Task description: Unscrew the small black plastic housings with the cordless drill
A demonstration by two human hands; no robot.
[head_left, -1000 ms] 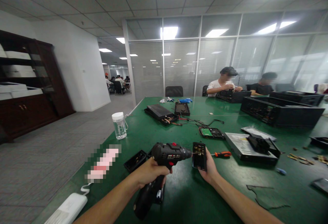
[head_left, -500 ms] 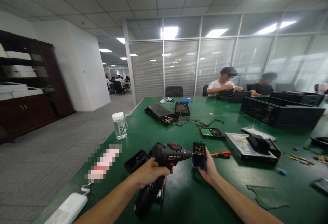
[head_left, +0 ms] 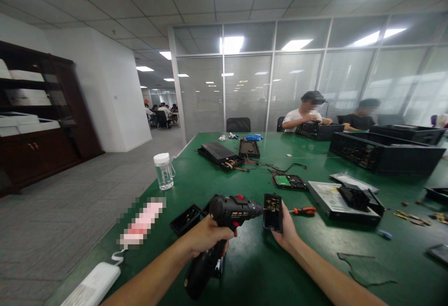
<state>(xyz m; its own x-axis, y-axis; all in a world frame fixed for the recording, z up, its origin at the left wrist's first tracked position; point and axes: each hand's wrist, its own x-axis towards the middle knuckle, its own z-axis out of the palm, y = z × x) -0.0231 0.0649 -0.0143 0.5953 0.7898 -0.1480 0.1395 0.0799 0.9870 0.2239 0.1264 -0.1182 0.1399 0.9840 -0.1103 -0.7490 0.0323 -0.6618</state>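
At far left, a dark cabinet (head_left: 82, 124) holds white boxes (head_left: 26, 76) on its shelves. A clear bottle (head_left: 164, 177) with a white lid stands on the green table (head_left: 245, 268); how full it is cannot be told. Next comes an open black tray (head_left: 177, 225), small pieces inside too dim to name, lying partly behind the left forearm. The person's left hand (head_left: 210, 236) is wrapped round the grip of a black drill (head_left: 234, 210), which points right. Its bit reaches the small black case (head_left: 273, 222) held upright above the table in the right hand (head_left: 287, 229), brass-coloured parts showing inside. Just beyond that hand lies an orange-and-black screwdriver (head_left: 304, 211); behind it, a black frame (head_left: 296, 183) contains a green board (head_left: 283, 180). Farther right, a large black chassis (head_left: 399, 156) has indistinct parts within.
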